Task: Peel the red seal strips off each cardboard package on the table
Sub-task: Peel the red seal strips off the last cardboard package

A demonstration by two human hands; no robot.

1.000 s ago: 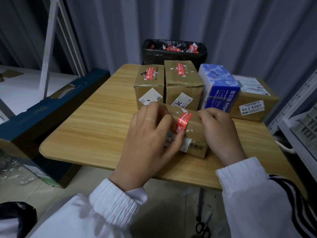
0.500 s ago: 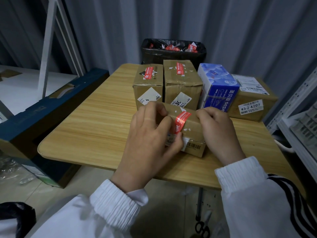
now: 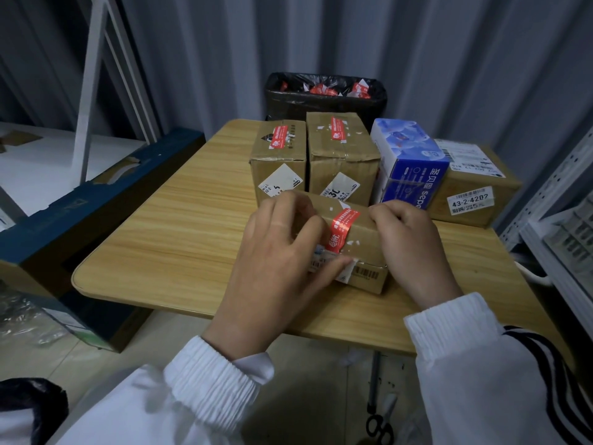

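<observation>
Barely anything is shifting vs 1 s ago: both hands are staying on the front pkg (image 3: pixel 362 239). The left thumb seems to be sliding a touch rightward along the pkg's near face, tho the head cam is drifting too, so hard to be sure.

Left hand (image 3: pixel 282 252) is curling over the pkg's top-left. Its grip is wrapping the box w/ fingers on top and thumb pressing by the bottom end of the red seal strip (image 3: pixel 341 226), next to a white barcode label. Right hand (image 3: pixel 414 242) is gripping the pkg's right end, fingers bending over the top edge.

Strip is running across the pkg's top and down its near face, btwn the two hands, stuck on. White paper scraps are dotting the cardboard beside it. Pkg is sitting on the desk (image 3: pixel 176 232), approx centre, near the front edge.

Behind it, two taller pkgs are standing side by side:
- left rear pkg (image 3: pixel 279 162), carrying the left rear strip (image 3: pixel 278 141) on top
- mid rear pkg (image 3: pixel 340 162), carrying the mid rear strip (image 3: pixel 337 128) on top

Blue box (image 3: pixel 414 168) is standing just right of them. Labelled pkg (image 3: pixel 475 194) is lying at far right.

Black bin (image 3: pixel 324 101), beyond the desk's far edge, is holding red-and-white scraps. Scissors (image 3: pixel 380 428) are lying on the floor under the desk. Dark blue carton (image 3: pixel 80 226) is sitting left of the desk.
</observation>
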